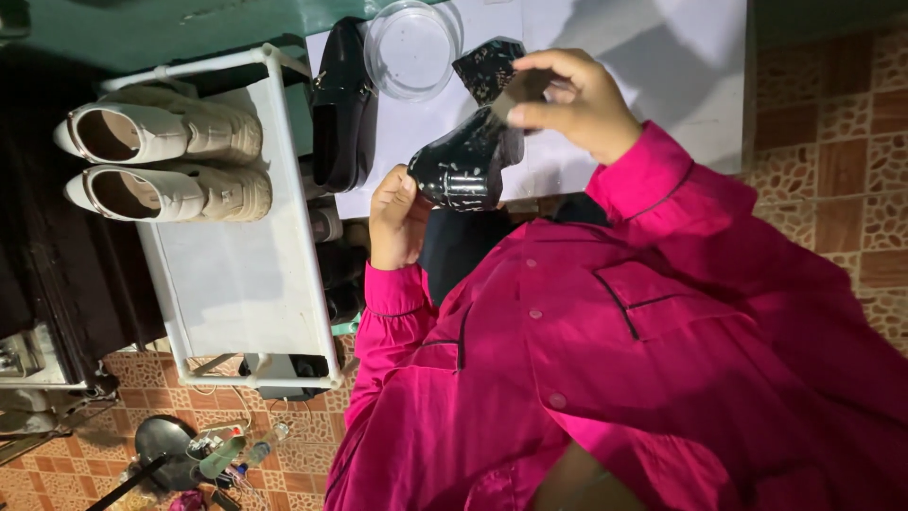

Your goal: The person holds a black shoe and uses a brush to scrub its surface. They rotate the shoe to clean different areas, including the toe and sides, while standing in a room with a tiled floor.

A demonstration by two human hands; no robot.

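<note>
A glossy black shoe (463, 166) is held up in front of my pink shirt. My left hand (395, 220) grips it from below at its left end. My right hand (577, 102) is above it, fingers pinched on a dark speckled cloth (487, 66) that rests against the shoe's upper part. A second black shoe (340, 104) lies to the left on a white sheet (643, 47), beside a round clear plastic dish (412, 47).
A white metal rack (246, 284) stands at the left, with a pair of cream shoes (161, 132) on its top shelf. Darker shoes sit on lower shelves. Brown patterned floor tiles (842, 161) surround the spot, and small bottles and a black lamp base lie at bottom left.
</note>
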